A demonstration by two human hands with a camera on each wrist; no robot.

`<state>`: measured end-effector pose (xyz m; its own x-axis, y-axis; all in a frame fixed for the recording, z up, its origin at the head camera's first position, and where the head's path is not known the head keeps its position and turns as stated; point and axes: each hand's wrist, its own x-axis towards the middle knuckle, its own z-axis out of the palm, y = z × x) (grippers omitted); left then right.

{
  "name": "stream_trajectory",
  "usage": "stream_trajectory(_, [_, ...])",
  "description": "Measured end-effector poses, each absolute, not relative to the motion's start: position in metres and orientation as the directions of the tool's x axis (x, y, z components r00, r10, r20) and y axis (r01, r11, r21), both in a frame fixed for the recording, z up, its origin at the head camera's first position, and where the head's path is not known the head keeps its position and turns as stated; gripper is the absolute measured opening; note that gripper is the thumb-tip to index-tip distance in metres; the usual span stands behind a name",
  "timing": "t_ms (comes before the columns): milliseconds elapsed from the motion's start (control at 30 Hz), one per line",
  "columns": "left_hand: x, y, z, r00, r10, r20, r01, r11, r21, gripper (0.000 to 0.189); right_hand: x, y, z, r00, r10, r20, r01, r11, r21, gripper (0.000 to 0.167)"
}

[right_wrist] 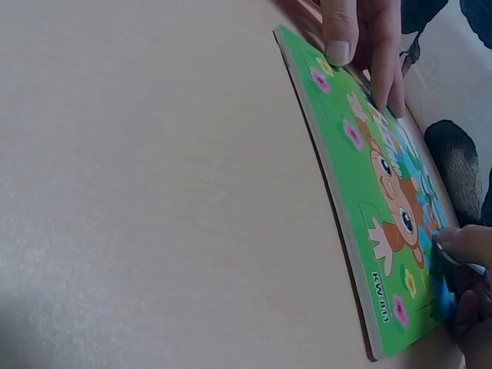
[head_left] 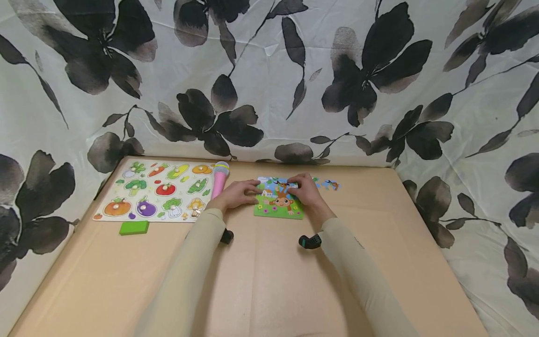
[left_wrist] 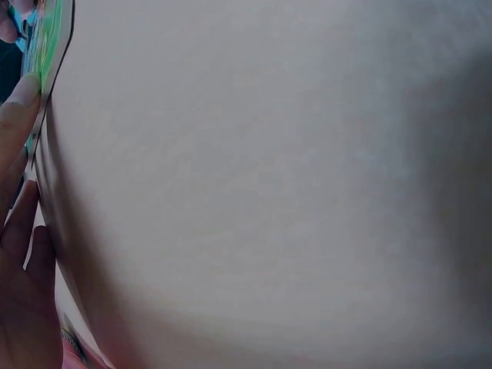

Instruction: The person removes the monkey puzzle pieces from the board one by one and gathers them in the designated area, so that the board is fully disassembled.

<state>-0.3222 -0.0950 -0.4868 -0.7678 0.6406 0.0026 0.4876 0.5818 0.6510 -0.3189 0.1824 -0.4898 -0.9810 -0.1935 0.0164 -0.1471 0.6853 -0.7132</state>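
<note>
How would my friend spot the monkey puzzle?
On the tan table, find the white vegetable board. Go right, past the pink microphone, to the puzzle between the left hand and right hand. Unlike the vegetable board, it shows a brown monkey.

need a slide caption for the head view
Left hand and right hand at a monkey puzzle, pink microphone to the left.

Far side: white cloth (head_left: 290,135) hung as backdrop, continuing down left and right sides. Print: large black-to-grey flowers (head_left: 385,35), leaves, thin stems. Light creasing noted, upper area. Bench (head_left: 261,290): plain light-tan top, far edge set close against cloth, far right corner slightly rounded. Faint line runs near to far, mid-bench. Lighting soft; shadows on bench blurred.
</note>
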Motion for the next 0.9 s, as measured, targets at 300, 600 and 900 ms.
stream_trajectory(300, [-0.322, -0.095, -0.485, -0.764, 0.646, -0.003, 0.495, 0.588, 0.640, 0.040, -0.320, 0.182, -0.491, -0.990, -0.142, -0.017, -0.087, 0.689, -0.720, 0.034])
stream_trajectory(600, [-0.323, -0.096, -0.486, -0.768, 0.640, -0.021, 0.484, 0.601, 0.636, 0.040, -0.320, 0.193, -0.493, -0.996, -0.032, -0.080, 0.050, 0.547, -0.836, 0.037])
stream_trajectory(900, [-0.325, -0.097, -0.488, -0.761, 0.648, -0.001, 0.506, 0.595, 0.625, 0.040, -0.316, 0.221, -0.481, -0.997, 0.029, -0.073, 0.079, 0.357, -0.931, 0.041])
